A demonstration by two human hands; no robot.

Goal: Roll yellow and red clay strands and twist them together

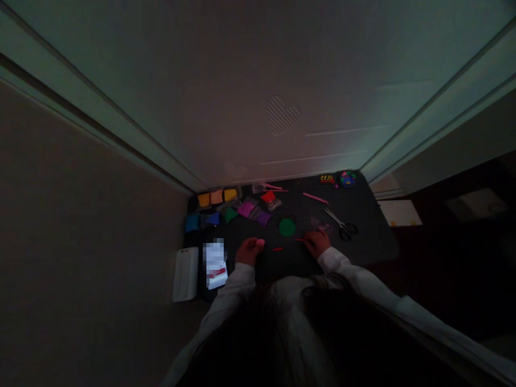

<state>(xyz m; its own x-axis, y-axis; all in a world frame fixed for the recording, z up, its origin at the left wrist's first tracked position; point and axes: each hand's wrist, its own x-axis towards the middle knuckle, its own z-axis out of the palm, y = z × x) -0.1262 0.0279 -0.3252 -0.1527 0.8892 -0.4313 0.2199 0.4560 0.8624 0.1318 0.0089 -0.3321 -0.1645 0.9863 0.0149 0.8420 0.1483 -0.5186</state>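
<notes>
The scene is dim. My left hand (249, 250) rests curled on a small dark table (374, 236) with something pink at its fingertips, too small to name. My right hand (317, 242) is closed in a pinch on a thin red strip (300, 239) lying on the table. A second short red piece (278, 249) lies between my hands. Just beyond them sits a flat green disc (287, 227). A clear plastic bag (320, 224) lies by my right hand.
Several small bags of coloured clay (229, 207) lie at the table's far left. Scissors (342, 223) lie to the right, pink sticks (315, 198) beyond them, a colourful round piece (347, 179) at the far corner. A white case (186, 273) and papers (215, 263) sit left.
</notes>
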